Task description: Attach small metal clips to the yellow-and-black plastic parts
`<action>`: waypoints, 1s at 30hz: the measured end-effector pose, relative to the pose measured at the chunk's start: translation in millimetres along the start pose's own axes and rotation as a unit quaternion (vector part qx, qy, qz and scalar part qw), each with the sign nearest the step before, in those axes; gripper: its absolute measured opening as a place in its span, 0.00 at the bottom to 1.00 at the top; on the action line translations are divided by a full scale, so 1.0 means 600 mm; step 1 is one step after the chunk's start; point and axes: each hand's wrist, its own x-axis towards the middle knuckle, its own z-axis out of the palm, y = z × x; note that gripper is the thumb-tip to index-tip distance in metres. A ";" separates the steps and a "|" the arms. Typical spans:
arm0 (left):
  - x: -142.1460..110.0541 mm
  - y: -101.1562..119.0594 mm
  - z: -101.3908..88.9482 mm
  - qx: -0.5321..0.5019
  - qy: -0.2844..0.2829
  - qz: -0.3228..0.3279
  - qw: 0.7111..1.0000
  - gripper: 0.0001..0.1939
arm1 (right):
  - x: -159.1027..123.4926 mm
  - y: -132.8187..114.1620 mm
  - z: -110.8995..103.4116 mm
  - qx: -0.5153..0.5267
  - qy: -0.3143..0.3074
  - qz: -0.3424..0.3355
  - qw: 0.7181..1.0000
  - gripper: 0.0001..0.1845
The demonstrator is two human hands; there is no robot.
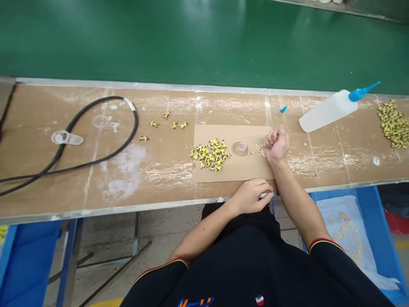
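In the head view, the right hand (277, 144) hangs over the right edge of the card (236, 172), fingers curled in towards the palm; whether they pinch anything I cannot tell. It hides part of a scatter of pale bits (260, 150), and its forearm crosses the bench (166, 168) beside the card's right end. The left hand (254, 196) is at the bench's front edge, just below the card, fingers loosely bent and thumb near the forefinger; its palm is hidden, so I cannot tell whether it holds anything.

A pile of yellow pieces (211, 154) lies on the card's left half, a few at its left edge. Between pile and bits is a small clear cup (240, 148). Five loose pieces (174, 124) lie on the bench further left.

Beyond those, a black cable (136, 123) loops over the bench's left side, with a clear scoop (67, 137) across it. To the right are a blue cap (283, 109), a white bottle (329, 111) with a blue nozzle (358, 94), and a yellow heap (394, 125) at the far right. A green belt (204, 47) runs behind the bench. Below, a blue bin (388, 243) at right holds pale bits on a white liner (347, 204).
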 end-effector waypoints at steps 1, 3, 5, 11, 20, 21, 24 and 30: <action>0.000 0.000 0.001 0.006 -0.005 0.003 1.000 0.11 | 0.000 0.001 0.000 -0.004 0.004 -0.006 1.000 0.42; 0.000 0.000 0.001 0.020 -0.012 0.008 1.000 0.11 | -0.002 0.001 0.000 -0.010 0.010 -0.016 1.000 0.41; 0.000 0.000 0.002 0.030 -0.015 0.011 0.999 0.11 | -0.003 0.001 0.002 -0.013 0.016 -0.027 0.999 0.40; -0.001 0.001 0.001 0.032 -0.017 0.012 0.999 0.11 | -0.005 0.003 0.002 -0.029 0.032 -0.036 0.998 0.36; 0.000 0.002 -0.003 0.036 -0.021 0.008 0.999 0.11 | -0.007 0.010 -0.014 -0.001 0.009 -0.069 0.998 0.30; 0.000 0.002 -0.003 0.037 -0.024 0.005 0.999 0.11 | -0.007 0.011 -0.015 -0.003 0.003 -0.075 0.997 0.29; 0.000 0.001 -0.003 0.038 -0.027 0.003 0.999 0.12 | -0.010 0.011 -0.019 -0.020 -0.020 -0.096 0.995 0.29; 0.000 0.001 -0.003 0.034 -0.026 0.001 0.999 0.13 | -0.017 0.009 -0.023 -0.027 -0.080 -0.101 0.991 0.29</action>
